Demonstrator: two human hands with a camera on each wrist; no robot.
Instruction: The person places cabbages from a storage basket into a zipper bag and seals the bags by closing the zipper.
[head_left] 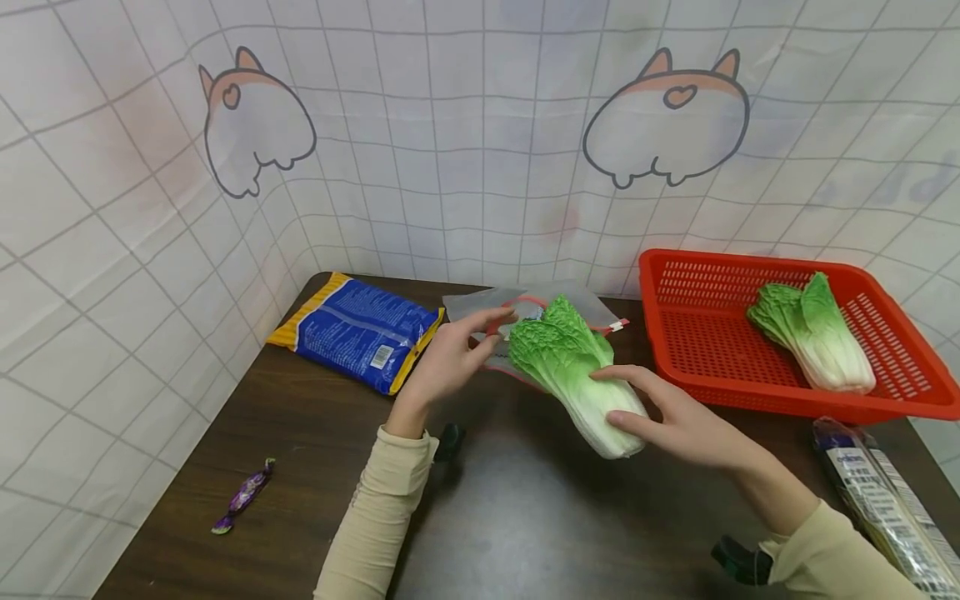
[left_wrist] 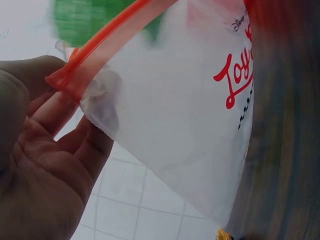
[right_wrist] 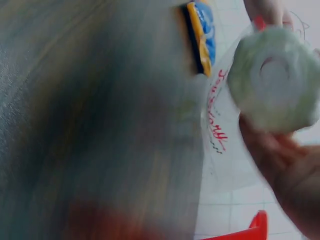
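My right hand (head_left: 682, 417) grips a napa cabbage (head_left: 581, 375) by its white base, the leafy green end tilted up and to the left. In the right wrist view the round, pale cut end of the cabbage (right_wrist: 274, 77) faces the camera. My left hand (head_left: 450, 354) pinches the orange-red zip edge of a clear zip bag (head_left: 487, 302) between thumb and fingers. Red lettering shows on the bag (left_wrist: 165, 110) in the left wrist view. The leaves overlap the bag's mouth in the head view and hide part of it.
At the right stands a red basket (head_left: 667, 333) with a second cabbage (head_left: 817, 333) in it. A clear-wrapped package (head_left: 885, 500) lies in front of the basket. A blue and yellow packet (head_left: 360, 329) sits at the back left, and a purple wrapped candy (head_left: 245, 496) at the front left.
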